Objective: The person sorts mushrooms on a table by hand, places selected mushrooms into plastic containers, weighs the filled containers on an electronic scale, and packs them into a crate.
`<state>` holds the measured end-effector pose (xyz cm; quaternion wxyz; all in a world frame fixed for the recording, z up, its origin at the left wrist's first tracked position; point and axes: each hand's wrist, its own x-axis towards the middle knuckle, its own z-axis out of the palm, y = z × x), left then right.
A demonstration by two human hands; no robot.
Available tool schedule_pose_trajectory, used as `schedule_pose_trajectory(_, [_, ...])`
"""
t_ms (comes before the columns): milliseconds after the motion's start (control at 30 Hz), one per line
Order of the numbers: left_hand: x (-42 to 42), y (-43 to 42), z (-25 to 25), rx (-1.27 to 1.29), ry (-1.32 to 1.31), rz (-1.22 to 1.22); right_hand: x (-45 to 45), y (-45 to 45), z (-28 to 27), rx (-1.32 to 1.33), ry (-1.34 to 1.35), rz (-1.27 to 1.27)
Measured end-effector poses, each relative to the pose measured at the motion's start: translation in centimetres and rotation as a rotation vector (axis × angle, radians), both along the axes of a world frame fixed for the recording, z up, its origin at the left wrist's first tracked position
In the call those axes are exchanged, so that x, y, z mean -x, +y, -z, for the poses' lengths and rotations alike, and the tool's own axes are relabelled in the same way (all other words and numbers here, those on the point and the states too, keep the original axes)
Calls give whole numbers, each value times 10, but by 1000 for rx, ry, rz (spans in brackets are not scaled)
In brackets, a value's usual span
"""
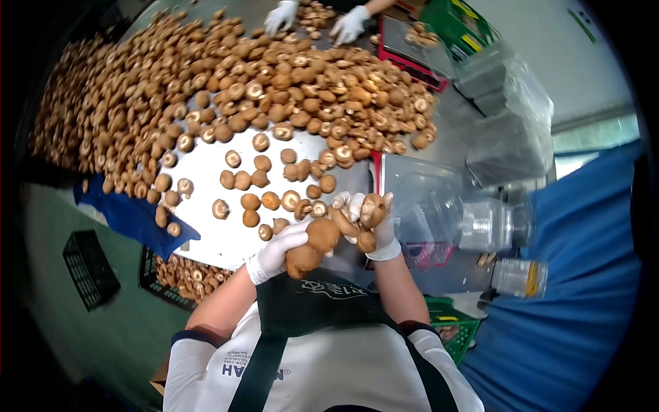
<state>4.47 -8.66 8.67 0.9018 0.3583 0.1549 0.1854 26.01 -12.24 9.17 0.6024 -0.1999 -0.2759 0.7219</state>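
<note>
Both my hands wear white gloves and are close together in front of the dark apron. My left hand [282,248] is closed round brown mushrooms [303,260], two large caps showing beside its fingers. My right hand [386,232] grips several more mushrooms [373,210], some with pale stems. Parts of the fingers on both hands are hidden behind the caps. Loose mushrooms [270,200] lie scattered on the white tabletop [206,237] just beyond my hands, some cap up and some stem up.
A large mushroom heap [274,82] covers the far table. Across it, another person's gloved hands [350,25] work near a red-edged scale [412,51]. Clear plastic containers [486,225] stand at right. Below left sits a crate of mushrooms [189,278]; a green crate [453,326] stands lower right.
</note>
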Motion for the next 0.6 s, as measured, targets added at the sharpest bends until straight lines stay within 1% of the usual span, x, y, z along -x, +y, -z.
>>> schedule_pose_trajectory(67, [-24, -4, -4, 58, 64, -34, -21, -18, -21, 81, -218, 71])
schedule_pose_trajectory(167, [-66, -1, -7, -50, 60, 66, -49, -51, -19, 128, -372, 322])
schedule_pose_trajectory(200, [-82, -2, -9, -75, 73, 89, -55, -62, -30, 177, -350, 468])
schedule_pose_trajectory(233, [-101, -2, -13, -144, 63, 108, -67, -73, -30, 210, -430, 605])
schedule_pose_trajectory(267, [-122, -7, -16, -231, 99, 63, -80, -85, -30, 247, -509, 735])
schedule_pose_trajectory(300, [-145, -10, -22, -398, 101, 47, -91, -97, -33, 306, -566, 841])
schedule_pose_trajectory(333, [-167, -13, -29, -565, 104, 23, -98, -103, -31, 289, -604, 981])
schedule_pose_trajectory(400, [-214, -24, -21, -948, 18, -209, -114, -121, -21, 424, -494, 1105])
schedule_pose_trajectory(433, [-235, -30, -9, -1075, -23, -266, -126, -129, -4, 467, -435, 1145])
schedule_pose_trajectory(467, [-248, -31, 0, -1208, -39, -330, -131, -130, -1, 400, -486, 1148])
schedule_pose_trajectory(500, [-250, -29, 2, -1302, -3, -306, -135, -136, 7, 311, -427, 1097])
schedule_pose_trajectory(533, [-250, -28, 5, -1390, 35, -272, -146, -137, 20, 266, -424, 1089])
schedule_pose_trajectory(567, [-256, -28, 17, -1494, 87, -256, -159, -142, 25, 293, -543, 994])
schedule_pose_trajectory(600, [-260, -29, 31, -1595, 130, -226, -158, -134, 25, 339, -497, 1078])
